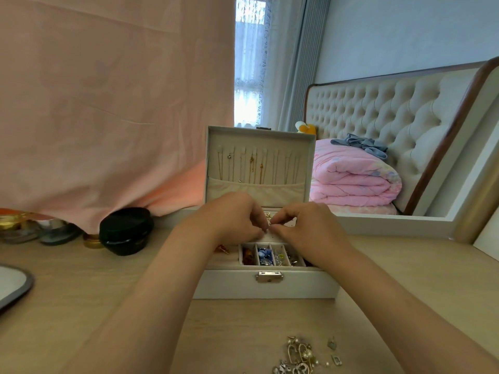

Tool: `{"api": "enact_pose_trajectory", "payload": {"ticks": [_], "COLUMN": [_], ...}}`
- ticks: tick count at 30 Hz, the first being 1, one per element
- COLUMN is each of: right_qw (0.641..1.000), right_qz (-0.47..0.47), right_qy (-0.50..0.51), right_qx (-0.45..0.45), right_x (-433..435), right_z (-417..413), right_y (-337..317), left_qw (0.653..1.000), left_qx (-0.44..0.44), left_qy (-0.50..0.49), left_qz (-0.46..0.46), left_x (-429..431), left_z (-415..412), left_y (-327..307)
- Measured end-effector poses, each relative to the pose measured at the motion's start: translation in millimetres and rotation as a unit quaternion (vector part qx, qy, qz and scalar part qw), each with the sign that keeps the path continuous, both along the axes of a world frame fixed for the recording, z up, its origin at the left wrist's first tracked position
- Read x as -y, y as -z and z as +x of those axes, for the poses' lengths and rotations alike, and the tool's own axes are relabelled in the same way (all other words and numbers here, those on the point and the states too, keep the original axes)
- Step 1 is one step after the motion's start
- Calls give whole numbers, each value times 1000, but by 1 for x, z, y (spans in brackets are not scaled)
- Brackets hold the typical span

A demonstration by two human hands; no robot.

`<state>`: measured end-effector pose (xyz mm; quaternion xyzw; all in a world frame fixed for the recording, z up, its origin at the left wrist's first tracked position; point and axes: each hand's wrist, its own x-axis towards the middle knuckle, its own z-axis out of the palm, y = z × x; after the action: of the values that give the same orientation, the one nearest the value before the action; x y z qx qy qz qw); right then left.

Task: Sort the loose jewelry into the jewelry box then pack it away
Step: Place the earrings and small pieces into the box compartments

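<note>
Now L hand (232,217) & R hand (310,225) both pinch a tiny piece (270,224) over the open jewelry box (264,286), other loose jewelry (299,357) lying on the table (81,292) nearer the person; prob light, slippery, bendable, so grip its metal stem w/ fingertips.

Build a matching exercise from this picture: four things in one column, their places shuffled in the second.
1. white jewelry box with a metal clasp
2. round black jar
3. loose pile of gold and silver jewelry
4. small shiny jewelry piece

A. pinched between the left hand and the right hand
B. at the near edge of the wooden table
C. left of the box
D. mid-table, lid raised

Pairs: 1-D, 2-C, 3-B, 4-A
</note>
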<state>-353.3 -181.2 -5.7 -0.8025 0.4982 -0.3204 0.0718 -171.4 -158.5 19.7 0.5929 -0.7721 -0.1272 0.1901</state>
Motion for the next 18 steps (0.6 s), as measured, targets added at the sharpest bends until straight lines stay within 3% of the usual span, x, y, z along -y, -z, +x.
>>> {"api": "enact_pose_trajectory", "payload": {"ticks": [18], "right_qw": [989], "right_qz": [42], "right_qy": [-93], "right_qx": [-108], "right_x": [11], "right_z": [-15], "right_y": [-4], "left_qw": [1000], "left_qx": [-3], "left_qy": [-7], "left_qz": [9], "left_x": [1], "left_z": [-2], "left_y": [4]}}
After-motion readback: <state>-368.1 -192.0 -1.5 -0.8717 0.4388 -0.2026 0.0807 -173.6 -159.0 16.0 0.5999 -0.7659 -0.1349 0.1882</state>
